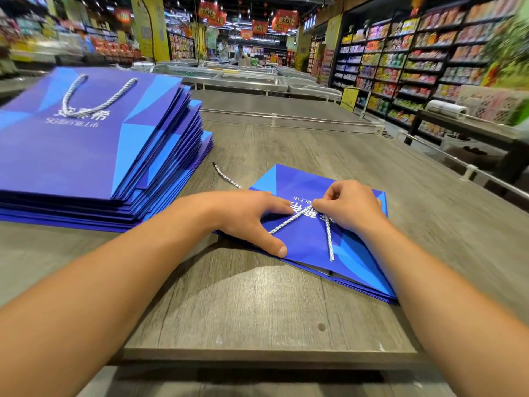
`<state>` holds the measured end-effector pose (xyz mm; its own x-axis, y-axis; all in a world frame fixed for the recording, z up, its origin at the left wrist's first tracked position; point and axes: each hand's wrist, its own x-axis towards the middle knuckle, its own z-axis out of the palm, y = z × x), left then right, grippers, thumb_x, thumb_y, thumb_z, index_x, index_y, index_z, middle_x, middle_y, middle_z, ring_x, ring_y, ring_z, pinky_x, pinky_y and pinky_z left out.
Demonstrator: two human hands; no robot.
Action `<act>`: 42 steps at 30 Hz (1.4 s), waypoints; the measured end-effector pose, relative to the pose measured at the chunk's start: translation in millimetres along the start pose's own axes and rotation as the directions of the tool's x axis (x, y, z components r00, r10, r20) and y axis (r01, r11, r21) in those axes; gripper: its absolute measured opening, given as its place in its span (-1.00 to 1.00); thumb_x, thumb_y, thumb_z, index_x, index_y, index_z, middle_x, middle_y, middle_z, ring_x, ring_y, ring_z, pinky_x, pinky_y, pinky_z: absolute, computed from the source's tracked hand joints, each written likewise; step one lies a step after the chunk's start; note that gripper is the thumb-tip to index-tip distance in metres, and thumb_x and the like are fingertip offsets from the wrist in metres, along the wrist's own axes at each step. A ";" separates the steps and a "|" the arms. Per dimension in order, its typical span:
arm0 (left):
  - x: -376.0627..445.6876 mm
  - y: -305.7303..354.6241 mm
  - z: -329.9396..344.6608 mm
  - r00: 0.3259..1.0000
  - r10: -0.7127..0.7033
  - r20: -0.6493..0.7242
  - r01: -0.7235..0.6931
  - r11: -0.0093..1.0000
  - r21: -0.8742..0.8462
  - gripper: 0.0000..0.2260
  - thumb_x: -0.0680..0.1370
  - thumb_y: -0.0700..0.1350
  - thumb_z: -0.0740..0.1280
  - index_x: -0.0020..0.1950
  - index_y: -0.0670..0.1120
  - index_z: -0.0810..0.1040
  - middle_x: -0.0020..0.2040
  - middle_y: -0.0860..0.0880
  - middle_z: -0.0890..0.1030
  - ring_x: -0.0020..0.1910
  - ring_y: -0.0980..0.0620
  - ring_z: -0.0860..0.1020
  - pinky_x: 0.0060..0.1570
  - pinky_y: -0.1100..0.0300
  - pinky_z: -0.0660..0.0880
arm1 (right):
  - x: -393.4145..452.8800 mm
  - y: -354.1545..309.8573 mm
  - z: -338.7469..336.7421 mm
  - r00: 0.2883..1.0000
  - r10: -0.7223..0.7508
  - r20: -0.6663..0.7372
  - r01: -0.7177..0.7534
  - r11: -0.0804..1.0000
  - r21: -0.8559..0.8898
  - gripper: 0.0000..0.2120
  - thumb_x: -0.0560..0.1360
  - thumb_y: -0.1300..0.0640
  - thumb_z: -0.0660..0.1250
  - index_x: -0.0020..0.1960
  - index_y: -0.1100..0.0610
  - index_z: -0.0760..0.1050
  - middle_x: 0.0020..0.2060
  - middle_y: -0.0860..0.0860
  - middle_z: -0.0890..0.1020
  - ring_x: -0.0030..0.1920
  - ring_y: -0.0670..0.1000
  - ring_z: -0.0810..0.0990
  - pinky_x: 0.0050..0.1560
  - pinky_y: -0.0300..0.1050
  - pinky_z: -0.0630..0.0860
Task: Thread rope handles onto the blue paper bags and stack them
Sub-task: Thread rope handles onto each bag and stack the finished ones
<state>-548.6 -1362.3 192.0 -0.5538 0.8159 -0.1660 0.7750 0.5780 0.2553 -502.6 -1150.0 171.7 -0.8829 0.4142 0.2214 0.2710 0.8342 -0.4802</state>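
Working nearest the front edge of the grey wooden table, the person has one flat blue paper bag laid out, and everything else can be placed from that bag. On its left part the left hand lies spread, fingers straight and pressed down on the paper to hold it in place. On its upper middle the right hand has its fingers curled, pinching the silver-white rope handle where two strands meet; one strand runs down-left under the left hand, the other runs down toward the bag's near edge. Whether the rope ends have yet passed through the bag's holes cannot be told, since the hands cover that area, so this bag looks only partly threaded. Just beyond the bag's far left corner a loose rope piece lies on the table, probably meant for the other side of this bag. Farther off to the left of the bag stands the stack of blue bags; the top one carries a threaded handle, so at least that one is done, though the ones beneath cannot be checked. By my reading, the bag in hand must be finished and moved onto that stack. Beyond it all, well behind the bag, are blurred shop shelves.
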 end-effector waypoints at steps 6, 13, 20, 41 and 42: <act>0.5 -7.1 4.4 0.999 -0.036 0.011 0.036 0.997 -0.062 -0.15 0.34 0.38 0.38 0.56 0.19 0.17 0.56 0.27 0.10 0.54 0.21 0.07 0.53 0.10 0.06 | 2.7 7.6 -9.5 0.996 0.050 0.075 -0.064 0.976 0.207 -0.53 0.43 -0.26 0.37 -0.17 0.19 0.57 -0.33 0.04 0.62 -0.23 0.03 0.54 -0.05 -0.05 0.44; 0.0 -23.2 2.3 0.975 -0.153 -0.160 0.146 0.988 -0.056 -0.30 0.48 0.29 0.35 0.55 0.13 0.23 0.56 0.17 0.19 0.53 0.13 0.17 0.49 0.16 0.13 | 12.6 29.5 -18.9 0.959 0.278 0.051 -0.277 0.960 -0.032 -0.50 0.43 -0.20 0.29 0.26 0.05 0.47 0.22 0.10 0.57 0.36 0.23 0.37 0.29 0.09 0.34; -1.2 -28.6 3.1 0.972 -0.163 -0.169 0.138 0.979 -0.150 -0.31 0.42 0.27 0.44 0.50 0.19 0.31 0.52 0.24 0.25 0.49 0.20 0.23 0.44 0.24 0.16 | 5.8 18.7 -13.3 0.964 0.184 0.191 -0.217 0.961 0.169 -0.12 0.27 -0.25 0.37 0.51 0.01 0.25 0.38 0.00 0.47 0.30 0.10 0.49 0.38 0.10 0.33; 7.9 -12.8 5.2 0.727 -0.094 -0.680 0.045 0.995 -0.090 -0.37 0.40 0.32 0.34 0.39 0.03 0.49 0.34 0.04 0.50 0.33 -0.02 0.38 0.30 0.19 0.24 | 5.8 -2.7 -17.4 0.933 0.358 0.028 -0.154 0.328 0.932 -0.78 0.62 -0.02 0.20 -0.10 0.07 0.51 -0.05 0.03 0.70 -0.11 0.05 0.69 -0.03 0.03 0.65; 9.2 -8.3 7.3 0.747 -0.062 -0.662 0.022 0.997 -0.069 -0.27 0.33 0.40 0.27 0.40 0.04 0.48 0.34 0.04 0.49 0.33 0.00 0.38 0.31 0.21 0.23 | 4.2 -6.4 -16.5 0.948 0.317 0.025 -0.128 0.309 0.942 -0.77 0.64 -0.01 0.16 -0.08 0.06 0.50 -0.06 0.04 0.69 -0.17 0.01 0.67 -0.21 -0.09 0.64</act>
<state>-557.9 -1359.5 181.4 -0.6634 0.5646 0.4911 0.7398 0.5936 0.3168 -501.8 -1147.6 189.6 -0.7606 0.6482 0.0360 -0.1644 -0.1386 -0.9766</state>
